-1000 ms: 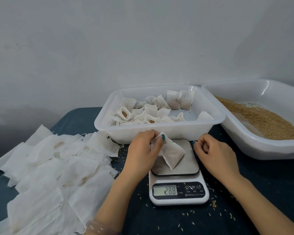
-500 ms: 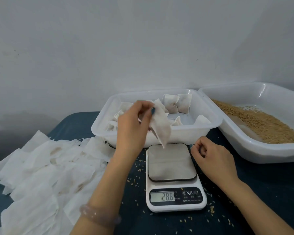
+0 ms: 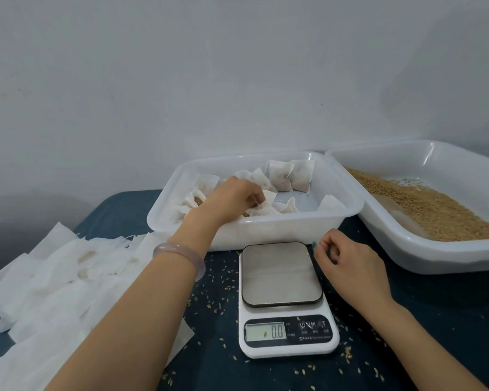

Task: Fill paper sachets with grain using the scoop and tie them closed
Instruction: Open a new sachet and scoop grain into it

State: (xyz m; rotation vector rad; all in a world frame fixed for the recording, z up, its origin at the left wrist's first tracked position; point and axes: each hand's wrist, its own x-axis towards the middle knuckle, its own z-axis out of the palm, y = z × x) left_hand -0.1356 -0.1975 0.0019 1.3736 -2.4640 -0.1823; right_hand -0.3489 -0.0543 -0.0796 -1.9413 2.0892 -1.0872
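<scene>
The desk (image 3: 435, 320), under a dark cloth, carries everything within arm's reach. At the right sits the grain tray (image 3: 435, 258), tilted so the grain (image 3: 435, 210) banks toward its near side, probably for easy scooping; no scoop shows. Just left of it, rims touching, the sachet tray (image 3: 266, 232) collects the filled sachets (image 3: 288, 176). A loose heap of empty paper sachets (image 3: 54, 277) spreads over the desk's left side, handy to the left arm. The scale (image 3: 288, 347) stands directly in front of the sachet tray, its platform bare and its display at zero, so each bag can seemingly go from weighing straight into the tray.

The left hand (image 3: 232, 198) reaches over the tray's near rim, which it must clear on the way back; its fingers are curled, tips pinching the top of one sachet (image 3: 267, 203) among the others. The right hand (image 3: 347, 261) rests beside the platform's right edge, fingers loosely curled; whether they pinch anything cannot be told. Spilled kernels (image 3: 218, 300) dot the cloth around the scale.
</scene>
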